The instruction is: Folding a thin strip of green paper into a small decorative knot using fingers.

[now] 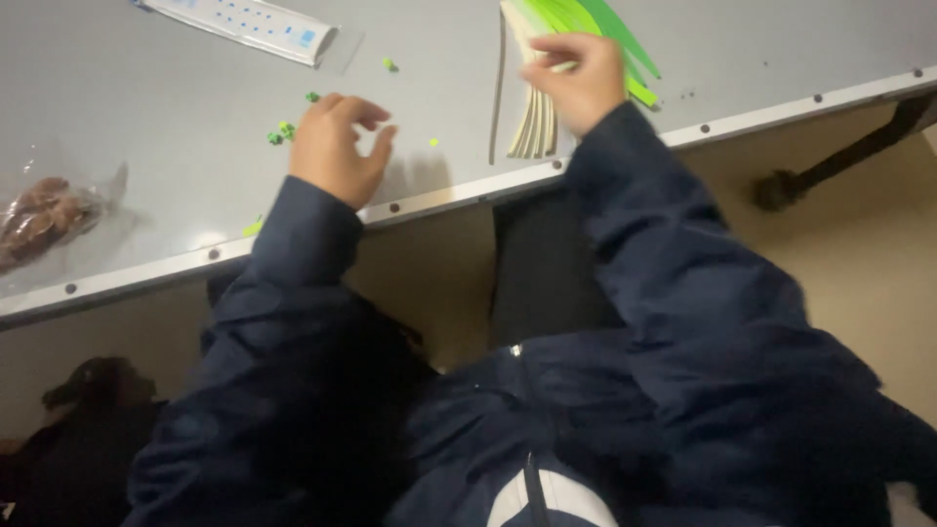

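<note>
My right hand [581, 80] rests on a bundle of long paper strips [547, 59], green and cream, that lies near the grey table's front edge; its fingers pinch the strips. My left hand [337, 146] hovers over the tabletop with fingers curled and apart, holding nothing I can see. Small green bits [281, 132] lie scattered just left of it. Both arms wear dark blue jacket sleeves.
The grey table [146, 117] has a metal rim with rivets. A white flat packet with blue marks [249, 24] lies at the back. A clear bag of brown pieces [44, 220] sits at the left. A dark shoe [93, 381] is under the table.
</note>
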